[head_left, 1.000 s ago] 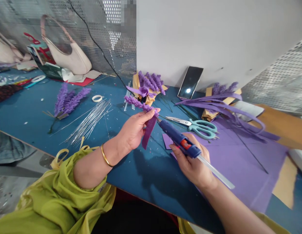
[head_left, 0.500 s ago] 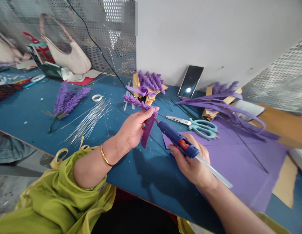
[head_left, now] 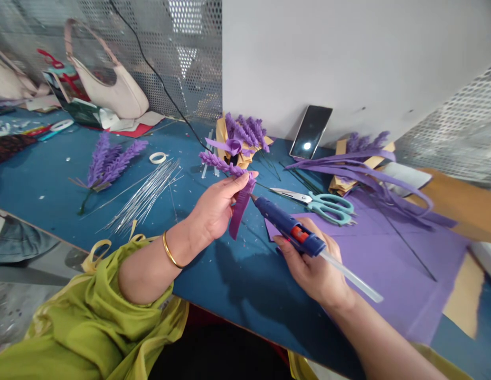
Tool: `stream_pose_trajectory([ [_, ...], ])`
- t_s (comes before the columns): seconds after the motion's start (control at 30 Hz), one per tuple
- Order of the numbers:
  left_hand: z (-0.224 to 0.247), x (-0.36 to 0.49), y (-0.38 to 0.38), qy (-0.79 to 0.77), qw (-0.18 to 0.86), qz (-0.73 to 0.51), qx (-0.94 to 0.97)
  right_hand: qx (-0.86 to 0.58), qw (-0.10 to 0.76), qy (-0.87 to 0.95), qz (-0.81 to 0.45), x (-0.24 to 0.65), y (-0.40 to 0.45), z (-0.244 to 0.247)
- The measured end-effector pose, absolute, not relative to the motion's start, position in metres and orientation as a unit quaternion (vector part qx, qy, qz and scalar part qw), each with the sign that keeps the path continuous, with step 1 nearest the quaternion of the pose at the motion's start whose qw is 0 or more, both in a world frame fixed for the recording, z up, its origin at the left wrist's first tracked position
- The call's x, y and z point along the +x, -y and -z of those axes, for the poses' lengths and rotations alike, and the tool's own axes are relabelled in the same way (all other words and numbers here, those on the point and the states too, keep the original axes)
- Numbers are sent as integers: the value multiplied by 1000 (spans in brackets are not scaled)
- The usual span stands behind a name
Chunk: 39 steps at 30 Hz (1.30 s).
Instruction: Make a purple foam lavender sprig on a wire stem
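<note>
My left hand (head_left: 220, 205) pinches a purple lavender sprig (head_left: 222, 163) between thumb and fingers. From the pinch a fringed purple strip (head_left: 240, 211) hangs down, its loose end above the table. Wrapped in my right hand (head_left: 314, 269) is a blue hot glue gun (head_left: 279, 217), with a clear glue stick (head_left: 352, 277) jutting from its back. The gun's nozzle is close to the strip's edge, just right of my left fingertips; whether it touches I cannot tell. Teal-handled scissors (head_left: 328, 207) lie behind the gun.
Silver wires (head_left: 146, 198) and a tape roll (head_left: 157, 158) lie left. Finished lavender sprigs (head_left: 111, 161) rest farther left, with another bunch (head_left: 247, 132) behind my hands. A phone (head_left: 311, 132) leans on the white board. Purple strips (head_left: 348, 166) and a purple sheet (head_left: 404, 253) lie right.
The glue gun's nozzle has shifted very slightly left and down along the strip. My left hand keeps the same hold on the sprig.
</note>
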<state>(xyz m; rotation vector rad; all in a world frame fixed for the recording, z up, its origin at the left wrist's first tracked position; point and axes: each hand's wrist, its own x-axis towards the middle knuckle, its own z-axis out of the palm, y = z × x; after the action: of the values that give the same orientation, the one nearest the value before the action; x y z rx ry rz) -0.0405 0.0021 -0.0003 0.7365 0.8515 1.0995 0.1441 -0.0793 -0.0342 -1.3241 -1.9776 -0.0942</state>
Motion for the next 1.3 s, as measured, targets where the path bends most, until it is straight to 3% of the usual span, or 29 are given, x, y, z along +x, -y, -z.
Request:
stream_pose_trajectory([
  [1.3,-1,-42,-5,-384,700,-512,316,-497,349,794,27,140,82,32],
])
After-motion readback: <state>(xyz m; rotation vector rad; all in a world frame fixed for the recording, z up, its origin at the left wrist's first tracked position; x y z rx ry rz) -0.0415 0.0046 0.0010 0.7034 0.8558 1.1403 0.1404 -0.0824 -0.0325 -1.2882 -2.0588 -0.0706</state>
